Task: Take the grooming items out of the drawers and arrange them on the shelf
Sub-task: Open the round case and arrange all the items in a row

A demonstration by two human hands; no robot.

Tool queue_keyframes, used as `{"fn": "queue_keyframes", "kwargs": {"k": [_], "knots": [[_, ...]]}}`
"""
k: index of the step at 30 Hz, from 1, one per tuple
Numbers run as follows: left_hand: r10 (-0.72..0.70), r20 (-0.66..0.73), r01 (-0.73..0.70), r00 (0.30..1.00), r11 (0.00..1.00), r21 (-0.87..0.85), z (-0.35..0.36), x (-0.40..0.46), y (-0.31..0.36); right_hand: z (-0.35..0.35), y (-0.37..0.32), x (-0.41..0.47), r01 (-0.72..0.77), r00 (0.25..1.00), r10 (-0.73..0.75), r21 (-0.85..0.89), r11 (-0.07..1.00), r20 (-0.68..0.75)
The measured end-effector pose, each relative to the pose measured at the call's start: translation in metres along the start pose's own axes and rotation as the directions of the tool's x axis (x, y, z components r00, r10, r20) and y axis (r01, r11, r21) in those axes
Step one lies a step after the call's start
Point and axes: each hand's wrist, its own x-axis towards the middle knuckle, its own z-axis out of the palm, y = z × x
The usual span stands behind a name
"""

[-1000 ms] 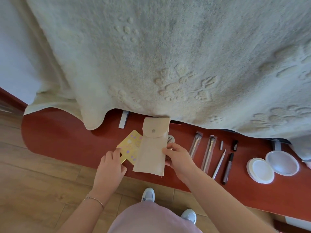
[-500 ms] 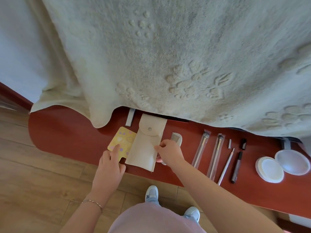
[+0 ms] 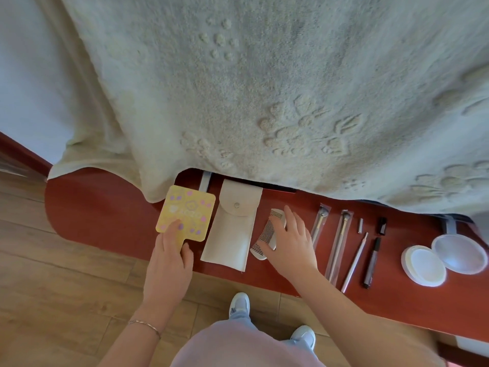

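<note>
Left hand [image 3: 169, 258] laid flat, fingertips pressing the yellow hand mirror [image 3: 186, 212] on the red shelf [image 3: 105, 215]; right hand [image 3: 289, 241] spread wide over the comb [image 3: 267, 234], gripping nothing. Beige pouch [image 3: 231, 225] between both hands. Best aligned parallel, evenly spaced, without overlap.

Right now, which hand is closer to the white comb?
Right. The right hand lies spread over the white comb, touching it; the left hand is beyond the beige pouch, on the yellow card.

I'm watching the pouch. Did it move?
Yes. The pouch moved back from the shelf edge toward the towel, and now lies released.
</note>
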Motion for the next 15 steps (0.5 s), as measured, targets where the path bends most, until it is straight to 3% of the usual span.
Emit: {"fn": "queue_keyframes", "kwargs": {"k": [3,9,12,15], "knots": [[0.077,0.024,-0.075,0.997,0.994,-0.083,0.008,0.002,0.026,0.008,0.01,-0.008,0.055,0.996,-0.048,-0.091,0.994,0.081],[0.304,0.099,-0.285,0.948,0.944,-0.163,0.054,-0.004,0.079,0.012,0.024,-0.018,0.097,0.994,-0.088,-0.132,0.987,0.07],[0.406,0.125,-0.412,0.905,0.911,0.028,0.078,-0.004,0.092,0.012,0.034,-0.023,0.138,0.99,-0.134,-0.112,0.984,0.046],[0.413,0.13,-0.433,0.901,0.853,0.291,0.093,-0.002,0.089,0.014,0.044,-0.028,0.155,0.988,-0.152,-0.12,0.981,0.033]]}}
